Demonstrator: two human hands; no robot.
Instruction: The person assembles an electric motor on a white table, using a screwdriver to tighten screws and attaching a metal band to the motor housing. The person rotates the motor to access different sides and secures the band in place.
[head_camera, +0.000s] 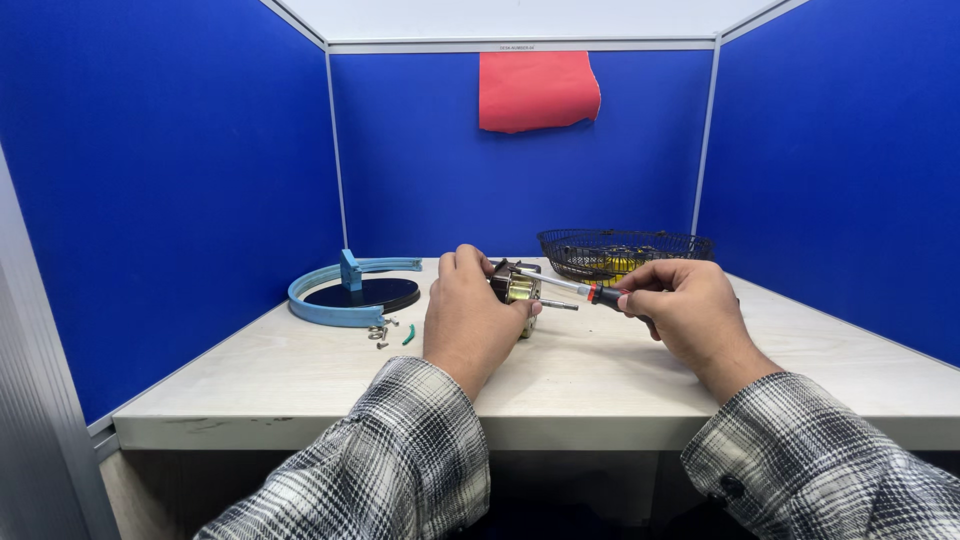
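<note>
Left hand (468, 315): gripping a small electric motor (514, 288) from the left, fingers curled over its top, holding it just above the bench (620, 375) near the middle.
Right hand (690, 312): closing around the dark handle of a screwdriver (590, 292), fingers wrapped tight, red collar showing just past the fingertips.
Screwdriver: lying nearly level, shaft running left from the right hand, tip meeting the motor's right side.
Motor: sitting between the two hands, brass-coloured body with a dark upper part, a thin shaft (558, 304) sticking out to the right below the screwdriver.
Blue ring guard (345, 295): resting on the bench left of the hands, curving around a dark round disc (362, 293), well apart from the motor.
Loose screws (379, 333): lying in a small cluster just in front of the blue ring, beside a small green piece (409, 334).
Wire basket (625, 252): standing at the back right of the bench, dark mesh, something yellow showing inside, contents too hidden to tell.
Red cloth (538, 90): hanging on the blue rear partition (450, 150) above the bench.
Sleeves (400, 450): covering both forearms in black-and-white plaid.
</note>
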